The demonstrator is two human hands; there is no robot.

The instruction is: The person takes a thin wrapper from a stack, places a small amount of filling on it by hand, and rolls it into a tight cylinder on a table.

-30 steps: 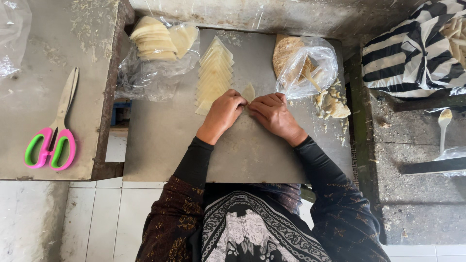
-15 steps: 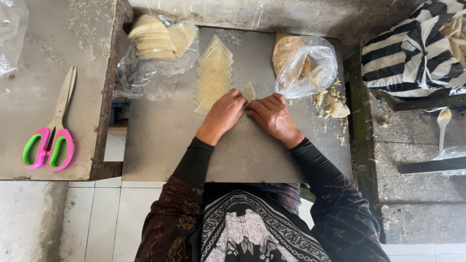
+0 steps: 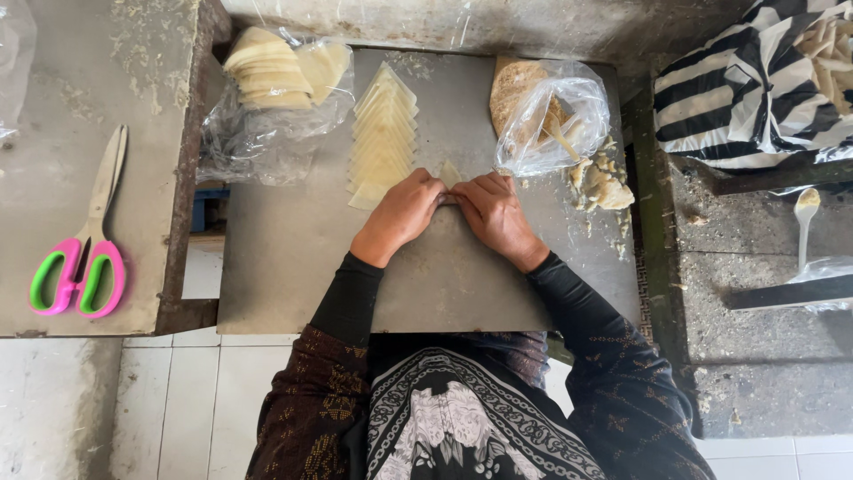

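Wrapper (image 3: 450,172), a small pale piece of dough, sits on the grey board (image 3: 293,267) between the two hands, only its tip showing past the fingertips. The left hand (image 3: 402,213) and the right hand (image 3: 491,216) meet over it, fingers curled down and pinching its edges together; what lies under the fingers is hidden. To do this fold well, I judge that the fingertips should press evenly along the seam and stay low on the board so the thin sheet neither tears nor springs open. Just beyond the left hand, touching distance away, lies a fanned row of triangular wrappers (image 3: 382,138), and a careless knuckle could scuff its near end. Beside the right hand a clear bag (image 3: 551,116) slumps open with crumbly filling (image 3: 600,182) spilled near it, close enough to catch a sleeve. Farther left, a second bag holds stacked sheets (image 3: 267,71), and pink-and-green scissors (image 3: 80,258) rest well apart on the neighbouring table (image 3: 107,107).
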